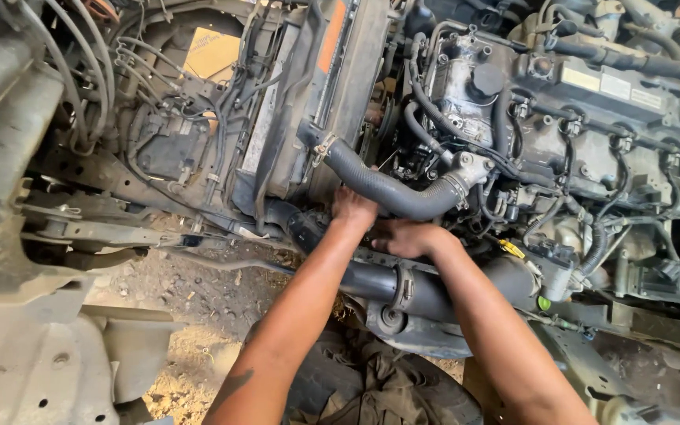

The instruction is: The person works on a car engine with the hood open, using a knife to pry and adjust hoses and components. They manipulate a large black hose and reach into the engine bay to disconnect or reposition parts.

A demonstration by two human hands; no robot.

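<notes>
Both hands reach under the black radiator hose — the left hand touches its underside and the right hand lies just beside; their fingers are hidden, so I cannot tell the grip. This ribbed, curved hose runs from the radiator to the engine, with metal clamps at both ends.

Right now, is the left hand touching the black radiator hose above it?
Touching. The head view shows the left hand pressed against the underside of the black radiator hose, with no gap visible between them.

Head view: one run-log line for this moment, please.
left hand: reaching under radiator hose | right hand: beside it, above lower pipe | fingers: hidden | engine: exposed
</notes>
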